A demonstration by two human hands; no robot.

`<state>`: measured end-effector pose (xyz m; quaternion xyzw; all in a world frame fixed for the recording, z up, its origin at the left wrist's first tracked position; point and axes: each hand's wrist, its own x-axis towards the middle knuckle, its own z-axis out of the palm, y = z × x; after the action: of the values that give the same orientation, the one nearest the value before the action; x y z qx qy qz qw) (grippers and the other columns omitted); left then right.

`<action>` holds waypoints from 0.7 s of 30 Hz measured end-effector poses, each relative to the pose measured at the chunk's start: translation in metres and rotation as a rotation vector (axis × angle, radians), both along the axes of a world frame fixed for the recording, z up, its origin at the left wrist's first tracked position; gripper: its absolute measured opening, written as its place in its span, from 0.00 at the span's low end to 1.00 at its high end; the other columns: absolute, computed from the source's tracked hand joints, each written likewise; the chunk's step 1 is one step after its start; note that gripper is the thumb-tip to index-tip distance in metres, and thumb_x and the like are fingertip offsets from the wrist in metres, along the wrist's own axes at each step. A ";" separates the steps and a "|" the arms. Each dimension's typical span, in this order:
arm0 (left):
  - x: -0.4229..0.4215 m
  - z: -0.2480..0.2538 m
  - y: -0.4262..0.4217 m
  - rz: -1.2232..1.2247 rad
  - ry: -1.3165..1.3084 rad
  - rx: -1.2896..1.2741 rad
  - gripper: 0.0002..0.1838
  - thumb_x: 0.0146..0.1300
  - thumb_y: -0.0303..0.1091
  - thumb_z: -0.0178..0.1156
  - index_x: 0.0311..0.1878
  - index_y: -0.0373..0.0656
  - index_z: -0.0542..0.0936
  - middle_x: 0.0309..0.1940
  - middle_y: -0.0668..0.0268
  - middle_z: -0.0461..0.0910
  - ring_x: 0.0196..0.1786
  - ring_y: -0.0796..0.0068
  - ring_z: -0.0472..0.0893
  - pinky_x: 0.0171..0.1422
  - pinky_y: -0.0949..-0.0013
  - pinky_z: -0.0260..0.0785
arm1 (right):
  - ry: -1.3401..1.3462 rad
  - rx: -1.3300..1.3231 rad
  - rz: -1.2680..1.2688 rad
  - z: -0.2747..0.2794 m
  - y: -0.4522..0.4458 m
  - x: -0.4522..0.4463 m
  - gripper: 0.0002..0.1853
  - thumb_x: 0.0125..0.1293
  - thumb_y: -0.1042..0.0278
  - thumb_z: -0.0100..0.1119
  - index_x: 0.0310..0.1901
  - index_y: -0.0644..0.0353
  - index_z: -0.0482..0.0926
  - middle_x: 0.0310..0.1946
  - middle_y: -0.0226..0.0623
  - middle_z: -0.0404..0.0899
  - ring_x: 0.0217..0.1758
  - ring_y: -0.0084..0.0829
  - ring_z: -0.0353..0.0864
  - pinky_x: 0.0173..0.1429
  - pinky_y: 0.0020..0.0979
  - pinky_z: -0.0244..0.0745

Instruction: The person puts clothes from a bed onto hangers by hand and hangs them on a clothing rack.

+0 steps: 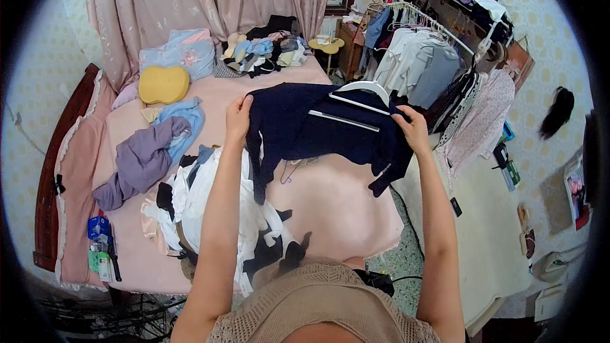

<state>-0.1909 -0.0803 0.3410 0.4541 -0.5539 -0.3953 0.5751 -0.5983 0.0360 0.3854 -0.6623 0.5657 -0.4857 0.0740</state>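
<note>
A dark navy long-sleeved garment [289, 114] is stretched out in the air between my two hands, above the bed. My left hand [239, 114] is closed on its left shoulder edge, and my right hand [413, 128] pinches the opposite shoulder. A white hanger [362, 89] shows at the garment's upper right, close to my right hand, with part of it behind the fabric. A light-coloured stripe or bar [343, 121] crosses the front. Both sleeves hang down. Behind my left forearm lies a heap of white and dark clothes [197, 197].
The pink bed [330, 203] bears a purple garment [143, 159], a yellow cushion [164, 84] and a clothes pile [267, 47]. A clothes rack [438, 28] with hanging garments stands at the back right. A pale surface [476, 241] lies right of my right forearm.
</note>
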 end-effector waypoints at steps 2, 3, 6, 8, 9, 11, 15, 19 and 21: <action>-0.007 0.003 0.004 0.056 -0.053 -0.104 0.13 0.64 0.37 0.54 0.40 0.36 0.80 0.28 0.70 0.77 0.32 0.82 0.73 0.37 0.76 0.64 | -0.056 0.036 0.063 0.004 0.001 0.001 0.09 0.59 0.70 0.58 0.39 0.65 0.77 0.26 0.30 0.77 0.31 0.19 0.73 0.40 0.22 0.68; -0.014 0.008 0.008 0.112 -0.104 -0.208 0.13 0.65 0.37 0.53 0.40 0.36 0.79 0.28 0.68 0.78 0.33 0.81 0.73 0.39 0.75 0.65 | -0.056 0.036 0.062 0.004 0.001 0.001 0.09 0.59 0.70 0.58 0.39 0.65 0.77 0.26 0.30 0.77 0.31 0.19 0.73 0.40 0.22 0.68; -0.030 0.049 0.030 0.163 -0.343 -0.540 0.16 0.61 0.40 0.57 0.47 0.39 0.76 0.37 0.61 0.78 0.40 0.68 0.75 0.48 0.67 0.65 | -0.100 0.099 0.061 0.004 -0.003 -0.001 0.09 0.58 0.71 0.58 0.38 0.65 0.76 0.26 0.28 0.76 0.31 0.17 0.72 0.40 0.21 0.67; -0.040 0.072 0.044 0.221 -0.579 -0.787 0.19 0.59 0.41 0.59 0.50 0.40 0.75 0.40 0.60 0.77 0.43 0.62 0.75 0.51 0.64 0.64 | -0.024 0.079 0.102 0.001 -0.006 -0.002 0.08 0.58 0.70 0.59 0.38 0.65 0.76 0.26 0.28 0.76 0.31 0.17 0.72 0.39 0.21 0.67; -0.046 0.082 0.052 0.110 -0.717 -0.829 0.20 0.57 0.40 0.60 0.51 0.42 0.74 0.44 0.59 0.76 0.47 0.59 0.74 0.54 0.63 0.63 | -0.022 0.083 0.101 0.002 -0.006 0.000 0.08 0.58 0.70 0.59 0.38 0.65 0.76 0.26 0.28 0.76 0.31 0.17 0.72 0.39 0.21 0.67; -0.060 0.091 0.062 -0.103 -0.912 -0.821 0.18 0.55 0.42 0.61 0.47 0.44 0.76 0.41 0.59 0.77 0.45 0.57 0.75 0.50 0.61 0.65 | -0.050 0.115 0.164 0.008 -0.004 0.011 0.08 0.58 0.70 0.59 0.37 0.65 0.76 0.26 0.29 0.77 0.30 0.17 0.72 0.38 0.22 0.68; -0.070 0.079 0.054 -0.107 -0.950 -0.619 0.12 0.55 0.43 0.60 0.41 0.50 0.79 0.29 0.59 0.79 0.34 0.57 0.78 0.36 0.58 0.67 | 0.036 0.129 0.128 0.025 0.006 0.021 0.11 0.57 0.67 0.62 0.37 0.64 0.77 0.27 0.29 0.78 0.31 0.18 0.72 0.38 0.22 0.68; -0.057 0.075 0.047 -0.053 -0.892 -0.503 0.10 0.57 0.43 0.58 0.38 0.50 0.79 0.30 0.60 0.80 0.34 0.57 0.78 0.35 0.59 0.68 | -0.150 0.166 0.184 0.021 0.006 -0.004 0.14 0.56 0.65 0.64 0.40 0.64 0.77 0.28 0.29 0.78 0.33 0.19 0.73 0.40 0.22 0.69; -0.048 0.075 0.045 -0.063 -0.839 -0.498 0.11 0.57 0.42 0.59 0.39 0.49 0.79 0.31 0.61 0.80 0.35 0.56 0.78 0.36 0.61 0.68 | -0.218 0.156 0.195 0.006 0.005 -0.023 0.13 0.56 0.65 0.65 0.40 0.63 0.77 0.26 0.25 0.76 0.29 0.16 0.71 0.35 0.21 0.67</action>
<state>-0.2385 -0.0357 0.4155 0.4060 -0.8290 -0.0511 0.3812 -0.6215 0.0406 0.3918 -0.6497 0.5236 -0.4996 0.2327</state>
